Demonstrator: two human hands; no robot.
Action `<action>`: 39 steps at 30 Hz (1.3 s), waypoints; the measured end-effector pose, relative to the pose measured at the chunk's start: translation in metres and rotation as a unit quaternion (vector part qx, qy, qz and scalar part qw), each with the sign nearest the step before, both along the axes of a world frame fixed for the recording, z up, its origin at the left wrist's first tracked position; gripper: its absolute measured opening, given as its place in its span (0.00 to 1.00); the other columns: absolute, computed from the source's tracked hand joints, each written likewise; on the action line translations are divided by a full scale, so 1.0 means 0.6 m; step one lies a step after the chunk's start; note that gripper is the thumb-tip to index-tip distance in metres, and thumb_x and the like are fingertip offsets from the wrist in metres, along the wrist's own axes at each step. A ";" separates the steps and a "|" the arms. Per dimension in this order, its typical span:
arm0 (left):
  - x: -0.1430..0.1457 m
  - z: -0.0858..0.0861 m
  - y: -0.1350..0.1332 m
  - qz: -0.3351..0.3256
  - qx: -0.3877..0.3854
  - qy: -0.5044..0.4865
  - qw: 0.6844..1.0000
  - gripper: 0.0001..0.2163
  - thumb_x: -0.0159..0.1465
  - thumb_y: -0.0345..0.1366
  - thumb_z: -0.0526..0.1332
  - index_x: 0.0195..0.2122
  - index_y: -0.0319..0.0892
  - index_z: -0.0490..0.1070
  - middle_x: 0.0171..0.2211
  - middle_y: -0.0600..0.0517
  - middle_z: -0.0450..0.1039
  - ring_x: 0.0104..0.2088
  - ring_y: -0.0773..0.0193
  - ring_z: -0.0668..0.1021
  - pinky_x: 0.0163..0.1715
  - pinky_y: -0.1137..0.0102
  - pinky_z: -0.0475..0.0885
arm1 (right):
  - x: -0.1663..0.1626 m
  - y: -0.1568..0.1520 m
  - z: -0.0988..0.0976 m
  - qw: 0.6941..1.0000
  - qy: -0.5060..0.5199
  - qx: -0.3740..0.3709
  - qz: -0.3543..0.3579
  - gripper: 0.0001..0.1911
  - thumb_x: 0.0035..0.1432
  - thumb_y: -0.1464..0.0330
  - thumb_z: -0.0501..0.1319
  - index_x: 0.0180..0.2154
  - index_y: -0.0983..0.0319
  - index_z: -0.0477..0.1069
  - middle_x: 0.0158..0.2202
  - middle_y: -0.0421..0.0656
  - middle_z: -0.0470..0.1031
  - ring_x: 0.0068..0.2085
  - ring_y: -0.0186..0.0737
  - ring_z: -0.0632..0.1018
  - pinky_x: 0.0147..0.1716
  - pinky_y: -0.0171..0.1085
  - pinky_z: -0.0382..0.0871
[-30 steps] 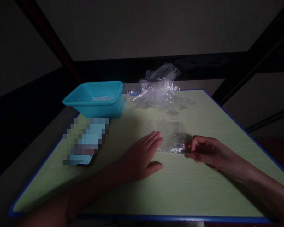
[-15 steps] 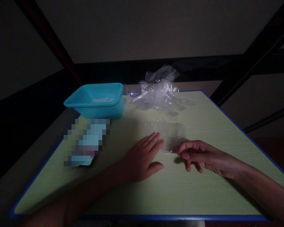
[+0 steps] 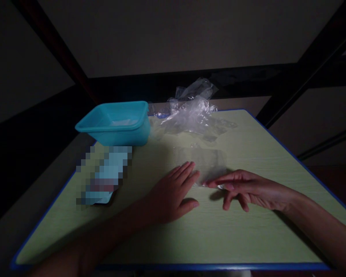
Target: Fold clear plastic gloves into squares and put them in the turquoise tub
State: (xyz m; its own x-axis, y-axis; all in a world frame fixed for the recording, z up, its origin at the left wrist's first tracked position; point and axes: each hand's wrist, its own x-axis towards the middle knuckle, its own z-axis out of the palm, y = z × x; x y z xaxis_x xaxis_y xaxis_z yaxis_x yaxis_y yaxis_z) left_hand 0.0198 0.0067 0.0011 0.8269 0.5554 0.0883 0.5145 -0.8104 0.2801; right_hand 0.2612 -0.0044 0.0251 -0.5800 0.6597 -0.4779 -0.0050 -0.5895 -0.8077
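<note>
A clear, flat plastic bag (image 3: pixel 210 163) lies on the table in front of me, its outline faint against the pale green top. My left hand (image 3: pixel 175 192) rests flat with fingers stretched, the fingertips over the bag's left part. My right hand (image 3: pixel 239 188) is at the bag's near right edge, palm turned sideways. Its index finger points left along that edge, and the other fingers hang loosely apart. Nothing shows between the right fingers.
A heap of crumpled clear plastic bags (image 3: pixel 192 115) lies at the table's far edge. Left of it stands a turquoise basin (image 3: pixel 121 136) with something whitish inside. A pixelated light-blue flat object (image 3: pixel 111 169) lies before the basin. Blue edging (image 3: pixel 219 266) rims the table (image 3: pixel 276 231).
My right index finger has straightened and reached left along the bag's near edge. My left hand has stayed in place on the bag.
</note>
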 end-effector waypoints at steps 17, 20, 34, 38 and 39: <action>-0.006 0.002 0.000 -0.030 0.039 -0.033 0.998 0.25 0.63 0.38 0.54 0.60 0.35 0.53 0.64 0.37 0.46 0.65 0.52 0.48 0.60 0.52 0.51 | -0.004 -0.030 -0.005 0.904 -0.270 0.298 -0.147 0.15 0.47 0.59 0.63 0.34 0.61 0.67 0.25 0.39 0.70 0.23 0.34 0.72 0.18 0.33 0.64; -0.008 0.002 -0.001 -0.036 0.039 -0.031 0.998 0.24 0.64 0.38 0.54 0.60 0.33 0.54 0.64 0.36 0.48 0.65 0.52 0.49 0.61 0.54 0.51 | -0.011 -0.026 -0.010 0.863 -0.313 0.374 -0.129 0.11 0.50 0.61 0.58 0.33 0.61 0.66 0.24 0.40 0.69 0.25 0.37 0.71 0.23 0.36 0.66; -0.058 0.010 0.002 0.026 0.000 -0.037 0.999 0.26 0.64 0.36 0.54 0.62 0.38 0.47 0.64 0.39 0.46 0.65 0.56 0.50 0.61 0.55 0.52 | -0.012 -0.060 -0.008 0.704 -0.452 0.542 -0.084 0.11 0.59 0.66 0.52 0.40 0.63 0.68 0.34 0.48 0.71 0.33 0.43 0.75 0.33 0.42 0.71; -0.086 0.010 -0.009 0.040 -0.002 -0.040 0.998 0.27 0.65 0.35 0.52 0.63 0.40 0.43 0.65 0.41 0.46 0.65 0.57 0.50 0.61 0.56 0.52 | -0.009 -0.084 -0.013 0.675 -0.452 0.583 -0.020 0.19 0.61 0.63 0.52 0.51 0.62 0.66 0.49 0.53 0.71 0.48 0.49 0.73 0.46 0.49 0.70; -0.089 0.008 -0.012 0.040 -0.005 -0.038 0.998 0.27 0.66 0.35 0.52 0.63 0.39 0.43 0.65 0.41 0.46 0.65 0.57 0.50 0.61 0.56 0.52 | -0.008 -0.088 -0.017 0.663 -0.455 0.594 0.002 0.22 0.61 0.62 0.52 0.55 0.62 0.63 0.53 0.53 0.68 0.52 0.51 0.71 0.50 0.52 0.67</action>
